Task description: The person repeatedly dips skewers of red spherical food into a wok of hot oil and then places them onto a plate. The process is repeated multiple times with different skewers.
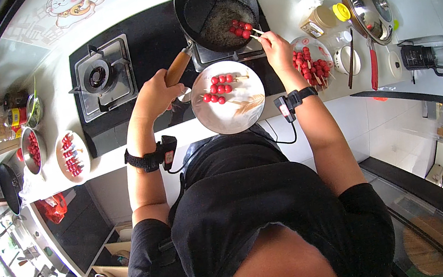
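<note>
My left hand (157, 94) is wrapped around the wooden handle (178, 67) of a dark wok (198, 8), which is tilted over the right burner. Bubbly liquid lies in the wok. Between the fingers of my right hand (275, 51) are the sticks of skewered red fruit (240, 29), whose fruit is at the wok's lower right side. Just below the wok, a white plate (239, 114) with a leaf pattern bears several skewers of red fruit (218, 89). More such skewers (313, 65) are heaped on a plate beside my right forearm.
At left are a bare gas burner (97, 75), an oval plate (63, 166) of skewers and a bowl (26, 157) of loose red fruit. To the right stand a jar (320, 20), a white cup (341, 61), chopsticks (351, 61), a lidded pan (351, 3) and a blender (428, 58).
</note>
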`<state>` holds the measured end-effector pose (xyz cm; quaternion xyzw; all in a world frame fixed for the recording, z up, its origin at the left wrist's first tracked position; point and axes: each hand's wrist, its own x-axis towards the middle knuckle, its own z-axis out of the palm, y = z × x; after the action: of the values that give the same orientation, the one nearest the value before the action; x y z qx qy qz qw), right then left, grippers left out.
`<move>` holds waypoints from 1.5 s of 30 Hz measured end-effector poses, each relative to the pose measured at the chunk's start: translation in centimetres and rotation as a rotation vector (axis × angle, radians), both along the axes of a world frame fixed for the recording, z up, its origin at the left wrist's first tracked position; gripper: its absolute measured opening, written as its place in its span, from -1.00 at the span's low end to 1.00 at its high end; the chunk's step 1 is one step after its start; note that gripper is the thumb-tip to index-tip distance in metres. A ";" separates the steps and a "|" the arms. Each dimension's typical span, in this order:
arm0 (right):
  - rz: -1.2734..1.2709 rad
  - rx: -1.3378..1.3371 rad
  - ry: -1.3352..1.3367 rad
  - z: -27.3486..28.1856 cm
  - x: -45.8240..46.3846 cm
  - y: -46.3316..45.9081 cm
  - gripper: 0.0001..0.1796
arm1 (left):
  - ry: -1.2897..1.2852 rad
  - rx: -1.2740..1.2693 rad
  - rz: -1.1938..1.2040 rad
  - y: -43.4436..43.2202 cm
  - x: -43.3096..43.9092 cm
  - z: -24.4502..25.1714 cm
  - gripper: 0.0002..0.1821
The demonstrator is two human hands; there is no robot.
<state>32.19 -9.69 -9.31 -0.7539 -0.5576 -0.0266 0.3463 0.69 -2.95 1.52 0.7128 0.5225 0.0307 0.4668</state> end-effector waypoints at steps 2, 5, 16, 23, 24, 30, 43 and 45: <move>0.008 -0.018 0.033 0.2 -0.1 0.0 -0.89 | -0.008 0.003 0.004 0.0 -0.1 -0.1 -0.68; -0.018 -0.017 0.037 0.2 -0.3 0.1 -0.88 | -0.013 -0.001 0.000 0.1 -0.1 -0.2 -0.69; -0.076 -0.089 -0.057 -0.1 -0.1 0.4 -0.87 | -0.008 0.010 -0.002 0.0 0.0 0.0 -0.68; -0.072 -0.070 -0.033 0.1 -0.3 0.4 -0.86 | 0.001 0.005 0.001 -0.1 0.1 0.1 -0.67; -0.072 -0.084 -0.018 0.2 -0.4 0.3 -0.85 | 0.000 0.004 -0.001 -0.1 0.1 0.1 -0.67; -0.071 -0.135 0.016 0.3 -0.5 -0.1 -0.83 | 0.007 0.003 -0.005 -0.1 0.0 0.0 -0.68; -0.168 0.091 0.077 0.2 0.6 -0.7 -0.81 | 0.029 0.032 -0.005 -0.1 0.1 -0.2 -0.66; -0.099 0.124 0.078 -0.1 1.6 -0.2 -0.78 | 0.031 0.024 -0.004 -0.1 0.1 -0.2 -0.66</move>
<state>33.80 -9.93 -9.40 -0.7581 -0.5032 -0.0489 0.4119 0.79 -3.04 1.29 0.7200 0.5277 0.0251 0.4500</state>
